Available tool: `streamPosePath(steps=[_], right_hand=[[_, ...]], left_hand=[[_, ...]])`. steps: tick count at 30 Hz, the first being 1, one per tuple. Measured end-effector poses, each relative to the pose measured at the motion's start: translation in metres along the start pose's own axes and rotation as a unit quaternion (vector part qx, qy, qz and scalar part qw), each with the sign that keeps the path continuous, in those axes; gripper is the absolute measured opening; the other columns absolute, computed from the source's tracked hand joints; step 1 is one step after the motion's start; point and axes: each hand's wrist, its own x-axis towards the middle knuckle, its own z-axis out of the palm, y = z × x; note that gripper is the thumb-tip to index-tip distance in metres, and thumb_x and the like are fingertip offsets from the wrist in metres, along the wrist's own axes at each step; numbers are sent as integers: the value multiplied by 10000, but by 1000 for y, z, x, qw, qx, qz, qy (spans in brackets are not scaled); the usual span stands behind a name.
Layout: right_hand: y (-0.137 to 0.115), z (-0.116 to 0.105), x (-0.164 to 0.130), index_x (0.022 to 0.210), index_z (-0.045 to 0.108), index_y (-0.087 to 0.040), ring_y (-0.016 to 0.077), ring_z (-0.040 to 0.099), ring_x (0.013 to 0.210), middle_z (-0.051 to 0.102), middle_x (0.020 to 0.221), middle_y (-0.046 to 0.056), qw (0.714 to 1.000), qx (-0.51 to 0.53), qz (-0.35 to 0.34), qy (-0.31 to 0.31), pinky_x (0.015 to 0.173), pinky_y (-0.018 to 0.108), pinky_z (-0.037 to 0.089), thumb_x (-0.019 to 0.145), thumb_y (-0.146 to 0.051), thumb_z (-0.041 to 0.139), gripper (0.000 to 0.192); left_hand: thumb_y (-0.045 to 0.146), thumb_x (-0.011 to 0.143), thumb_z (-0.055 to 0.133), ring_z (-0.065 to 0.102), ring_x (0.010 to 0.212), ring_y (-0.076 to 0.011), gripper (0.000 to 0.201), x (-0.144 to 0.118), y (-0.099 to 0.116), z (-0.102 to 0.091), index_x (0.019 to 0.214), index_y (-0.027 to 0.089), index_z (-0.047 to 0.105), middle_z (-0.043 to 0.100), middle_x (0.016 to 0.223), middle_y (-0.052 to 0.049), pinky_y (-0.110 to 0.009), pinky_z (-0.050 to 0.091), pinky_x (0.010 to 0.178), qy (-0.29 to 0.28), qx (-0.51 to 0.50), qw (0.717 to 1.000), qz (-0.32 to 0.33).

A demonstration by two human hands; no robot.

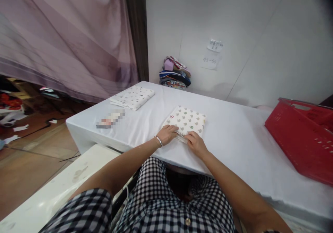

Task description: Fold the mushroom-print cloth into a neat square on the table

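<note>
A folded white cloth (187,118) with a small grey print and a few coloured motifs lies on the table right in front of me. At its near left corner, my left hand (168,135) holds the layered edge, fingers on top. My right hand (195,143) pinches the same near edge a little further right, its thumb and fingers closed on the layers. Part of that edge is covered by my fingers. Farther left on the table, a second folded white cloth (134,97) with a scattered dark print lies flat, untouched.
The table (229,129) has a white cover. A blurred-out small object (110,119) lies on its left part. A red plastic basket (299,139) stands at the right. Folded fabrics (174,74) are stacked by the wall behind. A mauve curtain (78,35) hangs at left.
</note>
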Motion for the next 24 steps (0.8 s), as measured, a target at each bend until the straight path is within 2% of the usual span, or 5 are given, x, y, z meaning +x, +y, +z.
streamPosePath(steps=[6, 12, 19, 24], right_hand=[[0, 2, 0, 982, 624, -218, 169, 500, 886, 542, 938, 50, 1000, -10, -2, 9, 784, 277, 438, 800, -55, 435, 309], [-5, 3, -1, 979, 617, -203, 177, 482, 882, 536, 938, 61, 999, -51, -1, -1, 762, 276, 415, 826, -65, 420, 285], [-19, 1, 1, 952, 609, -179, 197, 451, 843, 530, 930, 80, 990, -135, 0, -35, 743, 305, 366, 862, -178, 477, 160], [-20, 3, 3, 941, 604, -178, 200, 457, 840, 541, 930, 85, 986, -159, 22, -41, 721, 302, 355, 878, -217, 489, 137]], left_hand=[[169, 903, 425, 518, 1052, -201, 240, 7, 5, -6, 832, 168, 654, 576, 1187, -77, -366, 403, 845, -38, 22, 999, 20], [94, 870, 410, 475, 1118, -213, 226, 1, 7, -11, 901, 143, 629, 566, 1176, -99, -376, 394, 910, -12, 3, 1000, 11], [85, 859, 418, 526, 1013, -190, 204, -1, 7, -9, 887, 145, 611, 599, 1100, -91, -363, 411, 893, 20, -30, 999, -22], [113, 872, 410, 542, 978, -184, 195, -1, 7, -6, 871, 144, 603, 614, 1064, -94, -358, 417, 883, 39, -52, 997, -30]])
